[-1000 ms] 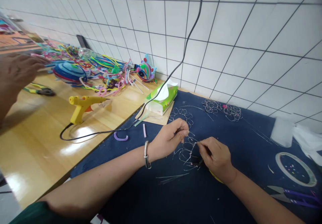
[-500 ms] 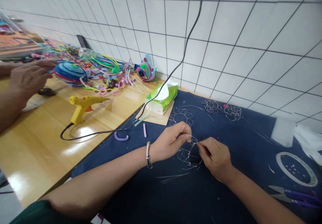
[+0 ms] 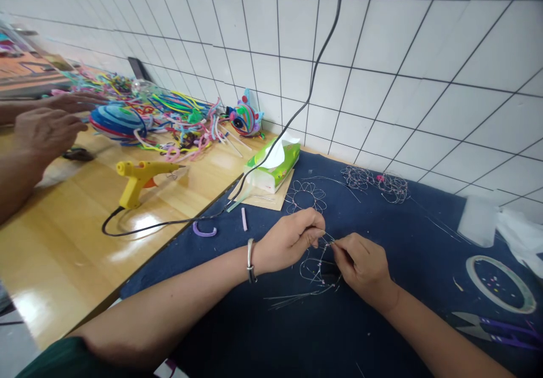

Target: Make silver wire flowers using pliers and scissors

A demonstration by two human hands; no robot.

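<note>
Between my two hands hangs a looped wire ring [image 3: 321, 280] with small pinkish beads, shaped like a flower. My left hand [image 3: 292, 239] pinches a thin wire end near the top of the ring. On the other side, the fingertips of my right hand [image 3: 360, 265] are closed on the ring's upper right part. Just behind lies another flower-shaped wire ring [image 3: 306, 197], flat on the dark blue cloth [image 3: 254, 333]. Several straight wires [image 3: 292, 299] rest on the cloth in front of my left hand.
At left, a yellow glue gun [image 3: 138, 180] sits on the wooden table near a co-worker's hands [image 3: 46, 132] and colourful pipe cleaners [image 3: 182, 106]. A tissue pack [image 3: 275, 166] and black cable [image 3: 314, 72] are ahead. Scissors [image 3: 496, 330], a round bead dish [image 3: 528, 301] and wire bundles [image 3: 392, 188] lie right.
The wire ring has shifted and tilted slightly between my fingers. Both my hands stay almost in place, still pinching.
</note>
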